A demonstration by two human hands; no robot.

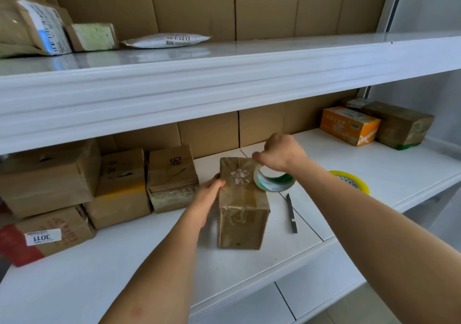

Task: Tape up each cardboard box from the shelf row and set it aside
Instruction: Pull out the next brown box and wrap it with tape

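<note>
A small brown cardboard box [243, 213], wrapped in shiny clear tape, stands upright in the middle of the white shelf [149, 253]. My left hand [208, 196] presses flat against its left side. My right hand [282, 152] grips a roll of clear tape with a green core [273, 181] at the box's top right edge, and a strip of tape runs from the roll onto the box top. A row of brown boxes [172, 177] stands at the left of the same shelf.
A utility knife [291, 212] lies right of the box. A yellow tape roll [351, 180] sits behind my right forearm. An orange box [349, 125] and a taped brown box [399, 125] stand at the back right. Parcels [166, 40] lie on the upper shelf.
</note>
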